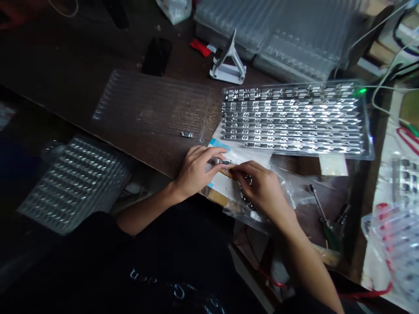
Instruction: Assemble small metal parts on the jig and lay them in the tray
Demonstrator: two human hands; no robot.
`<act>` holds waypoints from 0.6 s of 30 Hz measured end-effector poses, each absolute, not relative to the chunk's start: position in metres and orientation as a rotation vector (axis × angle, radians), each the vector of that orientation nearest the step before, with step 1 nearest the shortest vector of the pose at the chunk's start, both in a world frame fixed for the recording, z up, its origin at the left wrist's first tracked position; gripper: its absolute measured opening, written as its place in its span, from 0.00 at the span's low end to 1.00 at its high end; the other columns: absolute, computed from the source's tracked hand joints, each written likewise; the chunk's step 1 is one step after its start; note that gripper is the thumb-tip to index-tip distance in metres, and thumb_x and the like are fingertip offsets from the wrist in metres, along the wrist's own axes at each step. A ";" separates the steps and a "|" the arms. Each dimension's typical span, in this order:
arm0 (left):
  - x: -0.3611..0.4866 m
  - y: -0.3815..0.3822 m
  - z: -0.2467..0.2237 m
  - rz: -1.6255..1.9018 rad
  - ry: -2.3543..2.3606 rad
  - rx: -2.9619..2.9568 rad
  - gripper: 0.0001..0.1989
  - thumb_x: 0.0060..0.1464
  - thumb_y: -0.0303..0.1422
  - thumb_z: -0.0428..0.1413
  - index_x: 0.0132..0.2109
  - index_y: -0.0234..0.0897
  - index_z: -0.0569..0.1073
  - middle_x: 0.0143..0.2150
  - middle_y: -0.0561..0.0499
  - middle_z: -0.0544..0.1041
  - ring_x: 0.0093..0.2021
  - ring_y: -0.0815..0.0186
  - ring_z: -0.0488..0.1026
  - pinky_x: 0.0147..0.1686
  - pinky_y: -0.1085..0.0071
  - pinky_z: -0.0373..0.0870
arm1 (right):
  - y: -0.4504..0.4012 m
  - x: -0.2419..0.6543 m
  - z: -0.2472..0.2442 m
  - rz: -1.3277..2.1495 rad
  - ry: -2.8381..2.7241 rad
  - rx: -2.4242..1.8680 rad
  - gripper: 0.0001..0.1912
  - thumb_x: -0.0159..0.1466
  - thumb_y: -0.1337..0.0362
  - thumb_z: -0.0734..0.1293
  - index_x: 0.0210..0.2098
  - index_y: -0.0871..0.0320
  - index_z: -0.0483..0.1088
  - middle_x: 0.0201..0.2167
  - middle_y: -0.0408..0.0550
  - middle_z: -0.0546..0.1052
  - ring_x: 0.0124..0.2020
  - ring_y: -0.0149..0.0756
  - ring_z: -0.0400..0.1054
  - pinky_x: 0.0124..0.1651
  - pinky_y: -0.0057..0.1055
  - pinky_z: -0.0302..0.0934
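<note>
A small metal D-sub connector [225, 162] sits between the thumb and forefinger of my left hand [196, 169], at the front edge of the bench. Close against its right side, my right hand [262, 185] has its fingertips pinched together; what they hold, if anything, is hidden. An orange-brown piece [226, 172] lies just under the connector. Below my right fingers, several small shiny metal parts [247, 198] rest on clear plastic. One more connector [187, 134] lies in the near right corner of a clear ribbed tray [153, 104] to the left.
A clear tray [368, 139] with rows of connectors stands at the right. Behind it are stacked clear trays [235, 22] and a grey stand [228, 65]. A dark phone [157, 56] lies at the back left. A green-handled screwdriver [330, 235] lies right; more filled trays [72, 183] are lower left.
</note>
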State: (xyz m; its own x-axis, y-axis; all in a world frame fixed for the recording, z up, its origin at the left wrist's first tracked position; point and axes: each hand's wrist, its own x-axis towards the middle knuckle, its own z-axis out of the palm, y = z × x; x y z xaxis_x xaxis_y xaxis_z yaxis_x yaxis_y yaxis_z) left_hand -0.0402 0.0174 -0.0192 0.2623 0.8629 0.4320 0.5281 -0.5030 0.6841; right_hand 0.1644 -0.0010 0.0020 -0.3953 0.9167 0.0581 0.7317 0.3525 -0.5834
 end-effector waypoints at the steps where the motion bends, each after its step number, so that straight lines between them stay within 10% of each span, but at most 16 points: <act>1: -0.046 0.018 -0.019 1.115 1.288 2.140 0.15 0.58 0.33 0.63 0.52 0.39 0.72 0.41 0.52 0.83 0.45 0.63 0.78 0.52 0.64 0.66 | -0.001 0.161 0.001 0.649 -2.286 -1.430 0.11 0.69 0.68 0.61 0.43 0.60 0.76 0.39 0.52 0.79 0.37 0.39 0.74 0.40 0.32 0.66; 10: -0.099 0.054 -0.021 1.136 1.432 2.200 0.13 0.60 0.27 0.60 0.51 0.39 0.72 0.44 0.51 0.82 0.47 0.64 0.78 0.56 0.62 0.68 | -0.007 0.153 0.003 0.256 -2.624 -1.397 0.20 0.67 0.77 0.56 0.48 0.58 0.75 0.40 0.53 0.79 0.38 0.43 0.73 0.38 0.34 0.65; 18: -0.114 0.075 -0.021 1.037 1.390 2.196 0.12 0.61 0.27 0.57 0.52 0.37 0.72 0.47 0.48 0.80 0.45 0.65 0.78 0.49 0.67 0.74 | -0.004 0.180 0.020 0.296 -2.273 -1.298 0.08 0.69 0.64 0.63 0.44 0.58 0.74 0.43 0.54 0.79 0.42 0.41 0.75 0.44 0.35 0.68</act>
State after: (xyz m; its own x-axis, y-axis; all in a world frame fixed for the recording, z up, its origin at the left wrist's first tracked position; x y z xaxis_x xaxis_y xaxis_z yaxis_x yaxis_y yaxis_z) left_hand -0.1138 0.0752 -0.0211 0.2540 0.8815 0.3980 0.6325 -0.4627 0.6212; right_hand 0.1804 -0.0039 0.0205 -0.4189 0.8513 0.3159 0.7420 0.5215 -0.4213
